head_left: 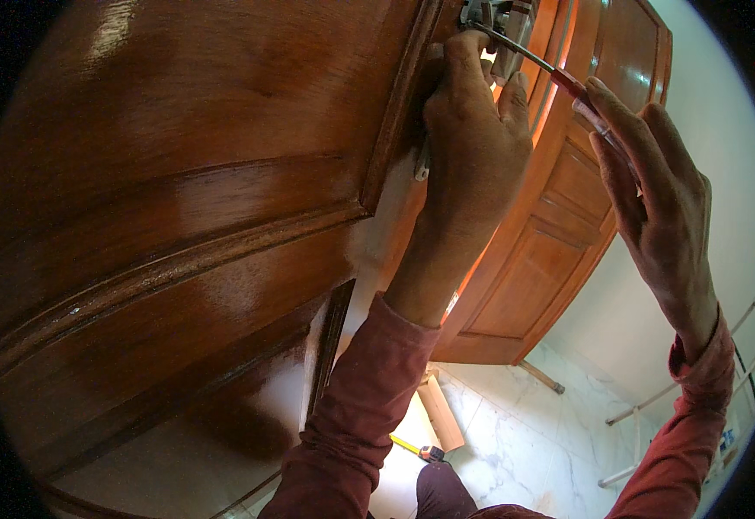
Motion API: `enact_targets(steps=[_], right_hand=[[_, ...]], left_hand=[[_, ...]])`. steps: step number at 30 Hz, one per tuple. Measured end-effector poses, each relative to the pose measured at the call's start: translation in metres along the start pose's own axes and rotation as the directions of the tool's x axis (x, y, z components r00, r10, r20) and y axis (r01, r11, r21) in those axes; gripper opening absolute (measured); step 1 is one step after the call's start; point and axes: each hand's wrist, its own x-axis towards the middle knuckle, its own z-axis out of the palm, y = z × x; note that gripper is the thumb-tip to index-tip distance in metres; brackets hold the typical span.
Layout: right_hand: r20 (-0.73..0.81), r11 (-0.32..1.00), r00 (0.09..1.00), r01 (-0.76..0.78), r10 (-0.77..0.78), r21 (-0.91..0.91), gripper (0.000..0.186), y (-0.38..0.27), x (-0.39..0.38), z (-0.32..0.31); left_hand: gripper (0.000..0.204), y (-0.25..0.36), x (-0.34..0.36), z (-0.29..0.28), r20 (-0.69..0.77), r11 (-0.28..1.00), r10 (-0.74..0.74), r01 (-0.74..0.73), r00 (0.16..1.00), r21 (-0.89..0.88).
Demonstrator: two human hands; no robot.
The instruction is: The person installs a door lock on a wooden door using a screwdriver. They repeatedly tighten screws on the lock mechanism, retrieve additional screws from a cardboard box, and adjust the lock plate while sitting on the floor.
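1. I see a glossy brown door (179, 216) filling the left side; a second panelled door (524, 246) stands beyond the hands.
2. The right hand (661, 190) has its grip closed around the handle of a red-and-clear screwdriver (557, 74), whose shaft slants up leftward to a metal fitting (484, 12) at the near door's edge.
3. The left hand (479, 130) reaches to that fitting, blocking part of my view; I cannot tell whether its grip is clenched on anything.
4. Lower down, a wooden piece (441, 413) and a tape measure (431, 453), yellow blade out, lie near a dark-clad knee (445, 495).
5. A pale metal frame (637, 415) stands at lower right.
6. The top edge cuts off the fitting; the screwdriver's tip is hard to make out.
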Motion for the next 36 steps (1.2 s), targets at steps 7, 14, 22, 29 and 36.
enact_targets(steps=[7, 14, 22, 29, 36], right_hand=[[-0.001, 0.978, 0.992, 0.126, -0.128, -0.166, 0.053, 0.005, 0.006, -0.003], [-0.014, 0.989, 0.998, 0.066, -0.065, 0.133, 0.049, 0.01, 0.013, 0.001], [0.095, 0.997, 0.992, 0.081, -0.079, -0.013, 0.046, 0.004, 0.007, -0.007], [-0.038, 0.933, 0.999, 0.016, -0.002, 0.36, 0.038, 0.015, 0.014, 0.008], [0.192, 0.925, 0.974, -0.182, 0.123, 0.334, 0.036, 0.006, 0.018, -0.007]], left_hand=[[0.037, -0.002, -0.001, 0.001, -0.008, 1.0, -0.001, 0.001, 1.0, 0.03], [0.04, -0.003, -0.006, 0.0, -0.024, 0.998, -0.002, 0.004, 1.0, 0.058], [0.042, -0.005, -0.01, 0.004, -0.04, 0.999, 0.002, 0.0, 0.999, 0.052], [0.041, -0.003, -0.009, 0.006, -0.034, 0.999, -0.031, 0.032, 0.999, 0.028], [0.04, -0.003, -0.013, 0.002, -0.031, 0.998, -0.067, 0.067, 0.997, 0.001]])
